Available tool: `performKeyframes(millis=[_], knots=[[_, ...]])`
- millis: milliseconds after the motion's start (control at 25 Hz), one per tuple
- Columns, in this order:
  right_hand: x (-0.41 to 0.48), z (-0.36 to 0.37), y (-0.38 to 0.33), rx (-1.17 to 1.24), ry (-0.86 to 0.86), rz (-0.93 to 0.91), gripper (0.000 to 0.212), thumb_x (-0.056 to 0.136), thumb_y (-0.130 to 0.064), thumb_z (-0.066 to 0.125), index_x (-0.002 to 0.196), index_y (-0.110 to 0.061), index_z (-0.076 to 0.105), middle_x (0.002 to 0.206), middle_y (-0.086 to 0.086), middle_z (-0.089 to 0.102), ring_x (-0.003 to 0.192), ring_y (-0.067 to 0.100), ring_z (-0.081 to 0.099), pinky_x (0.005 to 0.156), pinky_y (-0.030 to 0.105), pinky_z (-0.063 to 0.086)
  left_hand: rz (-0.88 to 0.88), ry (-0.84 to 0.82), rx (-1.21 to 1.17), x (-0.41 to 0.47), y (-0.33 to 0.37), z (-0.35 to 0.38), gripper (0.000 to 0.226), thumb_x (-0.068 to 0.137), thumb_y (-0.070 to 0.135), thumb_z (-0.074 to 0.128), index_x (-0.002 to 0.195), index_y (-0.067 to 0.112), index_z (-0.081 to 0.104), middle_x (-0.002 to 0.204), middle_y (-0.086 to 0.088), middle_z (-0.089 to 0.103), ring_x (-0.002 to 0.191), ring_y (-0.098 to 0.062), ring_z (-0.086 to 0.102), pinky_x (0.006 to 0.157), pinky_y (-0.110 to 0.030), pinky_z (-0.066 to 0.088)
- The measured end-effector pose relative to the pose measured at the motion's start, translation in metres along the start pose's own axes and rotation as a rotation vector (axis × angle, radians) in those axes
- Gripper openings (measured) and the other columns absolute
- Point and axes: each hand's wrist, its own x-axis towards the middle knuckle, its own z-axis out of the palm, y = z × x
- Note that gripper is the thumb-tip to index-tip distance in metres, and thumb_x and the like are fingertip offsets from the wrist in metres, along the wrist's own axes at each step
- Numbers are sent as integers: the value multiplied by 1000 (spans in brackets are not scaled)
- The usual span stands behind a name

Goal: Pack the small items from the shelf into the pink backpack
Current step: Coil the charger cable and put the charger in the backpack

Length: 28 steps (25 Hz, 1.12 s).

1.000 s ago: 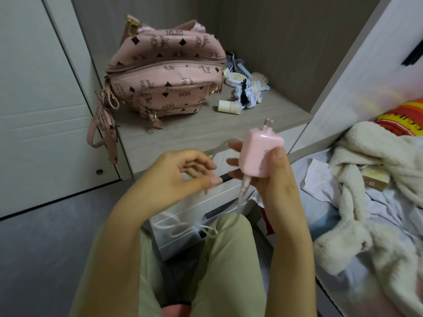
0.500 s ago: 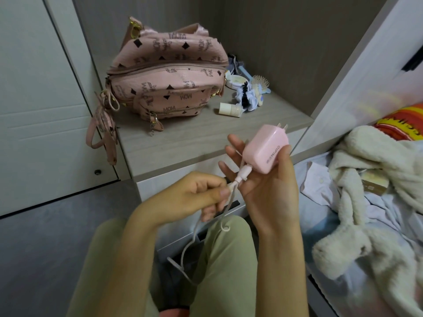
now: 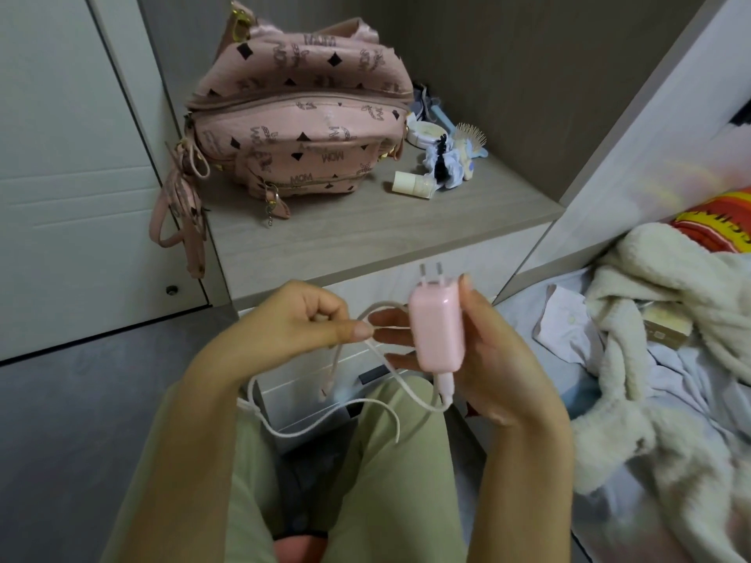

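Note:
The pink backpack (image 3: 300,128) lies on the grey shelf (image 3: 378,233), zipped parts facing me, straps hanging over the left edge. My right hand (image 3: 495,359) holds a pink charger (image 3: 437,325) upright, prongs up, in front of the shelf. Its white cable (image 3: 325,420) loops down over my knees. My left hand (image 3: 300,321) pinches a stretch of that cable just left of the charger. Small items remain at the shelf's back right: a white tube (image 3: 412,184), a blue-white scrunchie (image 3: 449,166), a round compact (image 3: 424,132) and a hairbrush (image 3: 471,138).
White cupboard doors (image 3: 73,156) stand on the left. A drawer front (image 3: 337,371) sits below the shelf, behind my hands. On the right lies a bed with a cream fleece blanket (image 3: 658,343) and loose clothes. My legs in green trousers (image 3: 390,481) fill the bottom.
My right hand has turned the charger upright with prongs up and lowered it slightly. My left hand rose and pulled a loop of cable up beside the charger.

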Motion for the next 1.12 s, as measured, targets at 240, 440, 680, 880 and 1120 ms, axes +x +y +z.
performKeyframes(millis=[240,440,680,880,1120], knots=[[10,2,9,-243,-76,95,58,73,-75,42,96,-31,73,101,9,73,93,26,70,86,38,56,78,-148,17,-6,4,-1,19,72,13,77,88,7,68,57,6,55,53,-7,48,54,-17,41],[8,8,12,-361,-188,89,39,79,-52,58,103,-23,65,93,0,70,76,16,65,72,30,51,142,7,-63,-8,5,-4,30,83,14,65,112,15,56,56,9,49,52,0,43,56,-9,38],[3,10,12,-443,-230,84,37,81,-22,57,118,-25,53,102,-8,66,95,5,62,82,23,51,90,72,-90,-15,5,-11,26,89,32,53,104,12,60,56,9,55,54,-7,43,53,-12,34],[7,17,9,-523,-143,-6,39,68,-23,78,102,-8,66,96,6,72,89,25,69,78,41,57,90,-48,-16,-19,13,-11,52,63,55,75,94,14,67,78,-5,65,72,-14,57,65,-22,43],[16,22,13,-503,-49,-151,41,59,-35,79,89,-16,59,90,14,67,78,40,63,66,59,53,121,67,-5,-9,15,-3,26,69,36,72,84,16,67,73,-4,64,65,-21,57,59,-25,45]])
